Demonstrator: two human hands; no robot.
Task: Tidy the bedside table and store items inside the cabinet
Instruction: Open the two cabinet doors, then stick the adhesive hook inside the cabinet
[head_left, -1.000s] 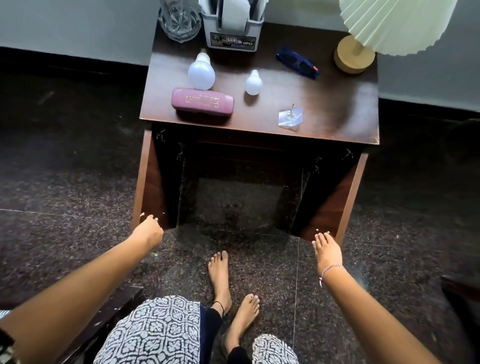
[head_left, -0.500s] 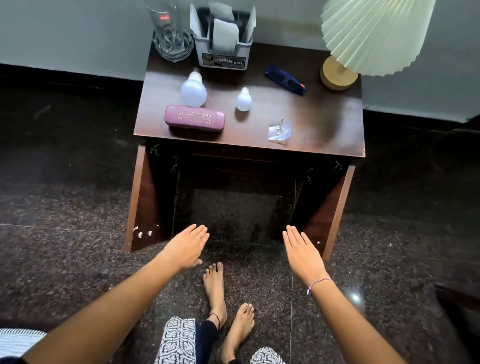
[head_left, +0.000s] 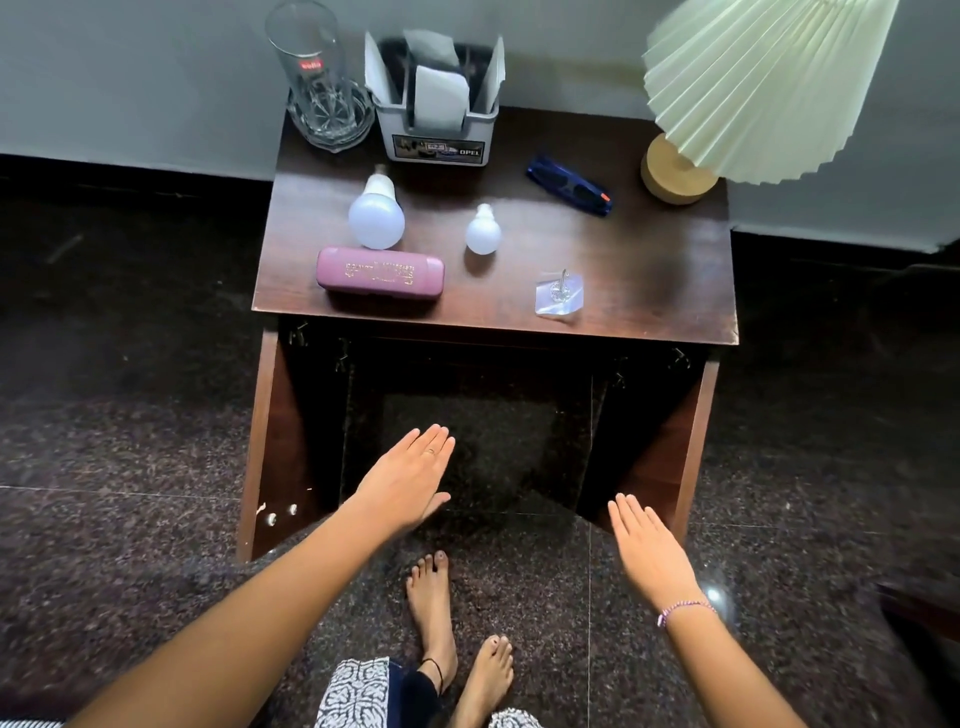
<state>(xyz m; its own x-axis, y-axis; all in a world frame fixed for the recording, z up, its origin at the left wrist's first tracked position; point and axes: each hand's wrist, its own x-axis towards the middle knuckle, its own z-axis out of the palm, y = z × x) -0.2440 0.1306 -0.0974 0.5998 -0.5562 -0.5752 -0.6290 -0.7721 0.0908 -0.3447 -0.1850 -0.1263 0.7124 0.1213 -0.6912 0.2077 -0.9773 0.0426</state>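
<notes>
A dark wooden bedside table (head_left: 649, 270) stands against the wall, both cabinet doors swung open: left door (head_left: 270, 441), right door (head_left: 670, 457). On top lie a purple glasses case (head_left: 380, 272), a large white bulb (head_left: 376, 215), a small white bulb (head_left: 483, 231), blue sunglasses (head_left: 569, 184) and a clear adhesive hook (head_left: 558, 293). My left hand (head_left: 410, 478) is flat and empty in front of the dark cabinet opening. My right hand (head_left: 649, 551) is flat and empty near the right door's lower edge.
At the table's back stand a tall glass (head_left: 319, 83), a grey organizer (head_left: 436, 104) with papers and a pleated lamp (head_left: 769, 83) on a wooden base (head_left: 672, 171). My bare feet (head_left: 441, 623) are on the dark speckled floor.
Both hands have let go of the door edges and come inward and up toward the cabinet opening. The view has tilted up, showing more of the table top.
</notes>
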